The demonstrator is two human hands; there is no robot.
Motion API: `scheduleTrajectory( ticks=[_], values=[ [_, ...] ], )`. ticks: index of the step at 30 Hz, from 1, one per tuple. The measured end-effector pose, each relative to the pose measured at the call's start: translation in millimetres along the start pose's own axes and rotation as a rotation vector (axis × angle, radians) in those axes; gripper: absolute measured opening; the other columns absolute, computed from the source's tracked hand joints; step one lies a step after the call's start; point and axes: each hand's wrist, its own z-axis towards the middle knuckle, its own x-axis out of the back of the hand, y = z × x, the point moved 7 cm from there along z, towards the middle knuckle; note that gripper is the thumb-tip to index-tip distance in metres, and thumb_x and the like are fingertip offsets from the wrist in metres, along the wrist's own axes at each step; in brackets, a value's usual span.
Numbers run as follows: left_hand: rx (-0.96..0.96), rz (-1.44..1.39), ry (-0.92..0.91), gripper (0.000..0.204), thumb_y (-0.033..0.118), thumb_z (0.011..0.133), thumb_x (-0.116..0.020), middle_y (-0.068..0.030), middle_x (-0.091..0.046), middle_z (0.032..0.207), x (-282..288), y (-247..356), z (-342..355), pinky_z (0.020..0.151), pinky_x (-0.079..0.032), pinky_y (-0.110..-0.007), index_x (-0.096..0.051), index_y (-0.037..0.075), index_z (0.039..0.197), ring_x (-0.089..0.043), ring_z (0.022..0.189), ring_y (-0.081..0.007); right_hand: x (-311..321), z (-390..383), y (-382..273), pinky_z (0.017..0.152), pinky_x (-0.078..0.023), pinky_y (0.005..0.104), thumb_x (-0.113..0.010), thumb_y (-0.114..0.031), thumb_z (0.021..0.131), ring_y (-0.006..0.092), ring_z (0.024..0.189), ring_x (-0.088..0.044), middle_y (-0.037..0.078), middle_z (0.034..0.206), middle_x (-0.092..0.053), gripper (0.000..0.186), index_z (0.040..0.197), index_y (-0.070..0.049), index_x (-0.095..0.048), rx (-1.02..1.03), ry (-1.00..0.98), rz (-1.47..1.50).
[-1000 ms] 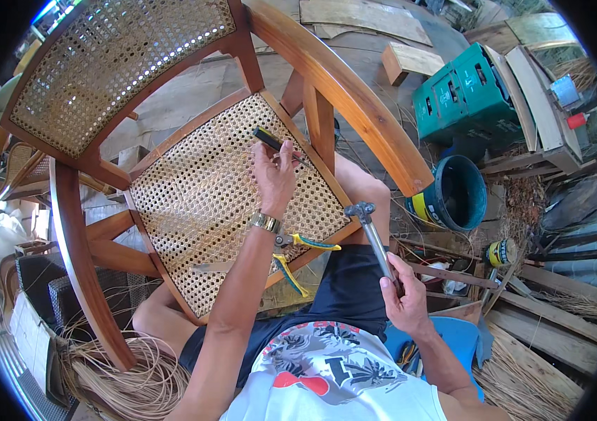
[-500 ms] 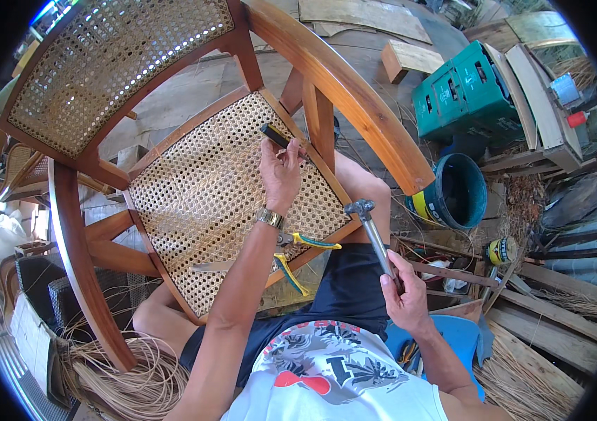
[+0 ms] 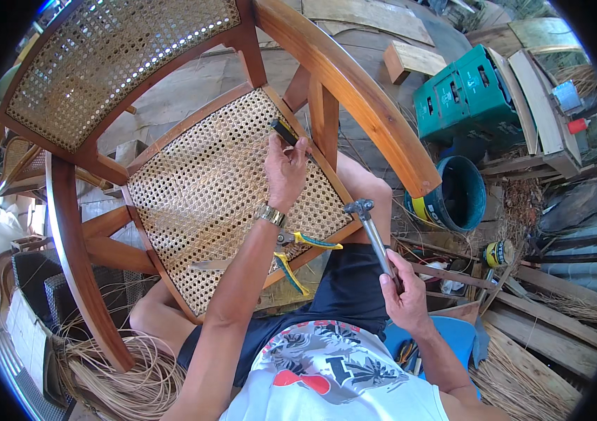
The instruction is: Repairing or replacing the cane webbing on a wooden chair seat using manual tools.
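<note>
Over the woven cane seat (image 3: 193,203) of a wooden armchair, my left hand (image 3: 286,172) is closed around a short dark bar (image 3: 284,131), close to the seat's right rail. The bar's lower end is hidden by my fingers. My right hand (image 3: 405,293) grips a hammer (image 3: 376,240) by its handle, with the metal head up, just off the seat's front right corner. Pliers (image 3: 318,242) with yellow and green handles lie spread on the seat's front edge, partly behind my left wrist. A narrow blade (image 3: 209,265) rests on the cane beside my left forearm.
A curved wooden armrest (image 3: 361,91) arches over the right side. Beyond it stand a green crate (image 3: 460,95) and a dark bucket (image 3: 461,193). Coiled cane strands (image 3: 126,382) lie at lower left; a blue seat (image 3: 453,337) holding tools is beside my right forearm.
My left hand, with the dark bar, has shifted slightly right toward the seat's rail. The view has moved a little. My right hand and the hammer look the same.
</note>
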Motion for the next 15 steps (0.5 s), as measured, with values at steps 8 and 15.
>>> scheduleTrajectory(
  ticks=[8,15],
  values=[
    [-0.261,0.337,-0.099,0.027,0.013,0.099,-0.069,-0.0151,-0.073,0.096,-11.3,37.2,-13.8,0.067,-0.058,-0.036,-0.055,0.002,0.120,-0.074,0.078,-0.0246,-0.5,4.9,-6.4,0.068,-0.051,0.0241,-0.065,-0.004,0.099,0.0090,0.074,-0.060,0.011,0.103,-0.070,0.046,0.143,0.000,-0.053,0.050,0.015,-0.021],
    [-0.308,0.369,-0.294,0.033,0.018,0.098,-0.072,-0.0129,-0.073,0.094,-33.0,37.2,-18.7,0.072,-0.061,-0.036,-0.058,0.005,0.124,-0.076,0.087,-0.0250,12.8,31.6,-56.4,0.078,-0.054,0.0289,-0.063,0.000,0.097,0.0198,0.086,-0.068,0.018,0.111,-0.070,0.049,0.145,0.001,-0.051,0.146,-0.043,-0.130]
  ],
)
